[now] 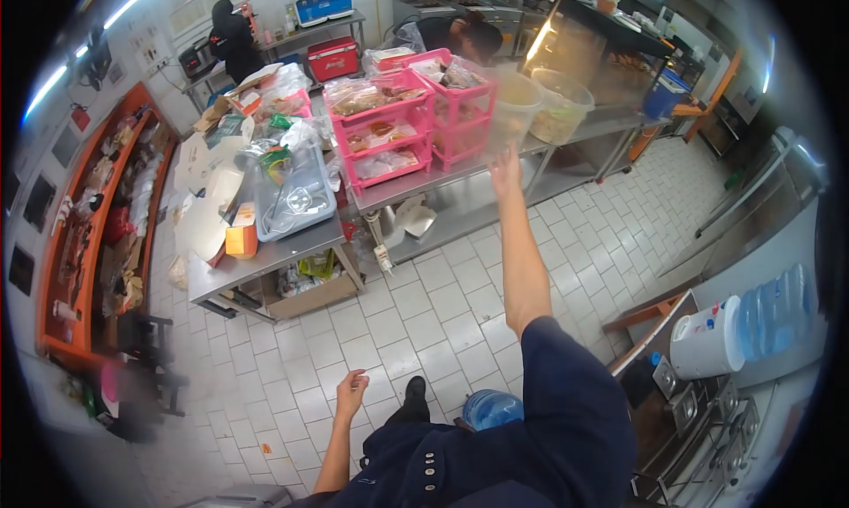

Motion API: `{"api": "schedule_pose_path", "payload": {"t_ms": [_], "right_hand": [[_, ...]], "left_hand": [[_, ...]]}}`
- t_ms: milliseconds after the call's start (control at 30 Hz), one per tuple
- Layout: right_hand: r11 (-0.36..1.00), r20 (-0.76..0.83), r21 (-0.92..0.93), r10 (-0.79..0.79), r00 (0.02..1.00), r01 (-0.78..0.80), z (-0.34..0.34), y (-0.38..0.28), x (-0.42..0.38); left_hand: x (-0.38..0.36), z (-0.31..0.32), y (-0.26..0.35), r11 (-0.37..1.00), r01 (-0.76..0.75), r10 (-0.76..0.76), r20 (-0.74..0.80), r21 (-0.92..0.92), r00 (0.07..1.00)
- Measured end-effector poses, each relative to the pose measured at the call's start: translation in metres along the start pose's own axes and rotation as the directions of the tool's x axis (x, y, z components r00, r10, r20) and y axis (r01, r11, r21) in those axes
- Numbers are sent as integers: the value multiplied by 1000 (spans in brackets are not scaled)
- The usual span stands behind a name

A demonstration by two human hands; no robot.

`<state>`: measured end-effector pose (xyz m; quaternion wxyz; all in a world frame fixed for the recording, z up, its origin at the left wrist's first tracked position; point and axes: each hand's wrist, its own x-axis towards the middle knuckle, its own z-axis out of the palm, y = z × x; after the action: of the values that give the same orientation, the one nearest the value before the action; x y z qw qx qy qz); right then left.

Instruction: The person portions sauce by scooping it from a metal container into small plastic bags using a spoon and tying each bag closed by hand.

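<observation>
My right hand point(506, 174) reaches far forward to the front edge of the steel table. Its blurred fingertips meet the lower side of a cloudy clear plastic tub point(513, 110); whether they grip it is hard to make out. Close on its right stands a second clear tub point(561, 108) with pale contents. Left of the tubs are pink stacking baskets point(376, 132) holding bagged food. My left hand point(352, 393) hangs low over the tiled floor, fingers loosely curled and apart, holding nothing.
A steel table point(265, 265) on the left bears a grey-blue plastic bin point(296, 203), cardboard and bags. Orange shelves point(106, 216) line the left wall. A blue water bottle point(493, 410) is by my feet; a water dispenser point(707, 336) is at right. Two people point(237, 44) are beyond the tables.
</observation>
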<state>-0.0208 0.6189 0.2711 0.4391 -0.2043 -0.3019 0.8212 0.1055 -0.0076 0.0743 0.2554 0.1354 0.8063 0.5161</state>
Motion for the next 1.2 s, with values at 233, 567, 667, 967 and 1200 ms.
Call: {"api": "schedule_pose_path", "payload": {"t_ms": [233, 567, 667, 967, 1200], "right_hand": [[918, 482, -396, 227, 846, -20, 31, 28, -139], [745, -318, -653, -433, 844, 137, -277, -67, -632], [602, -596, -798, -782, 183, -28, -334, -140, -730], [-176, -251, -855, -683, 686, -488, -438, -118, -783], [-173, -197, -918, -581, 790, -356, -483, -128, -756]], "left_hand": [[-16, 35, -19, 1000, 8, -4, 134, -29, 991], [11, 70, -14, 987, -118, 29, 593, 112, 804], [-3, 84, -12, 976, -125, -23, 655, 178, 755], [-73, 155, 3, 960, -272, 92, 838, 69, 537], [-110, 173, 11, 884, -462, 239, 775, 77, 585]]}}
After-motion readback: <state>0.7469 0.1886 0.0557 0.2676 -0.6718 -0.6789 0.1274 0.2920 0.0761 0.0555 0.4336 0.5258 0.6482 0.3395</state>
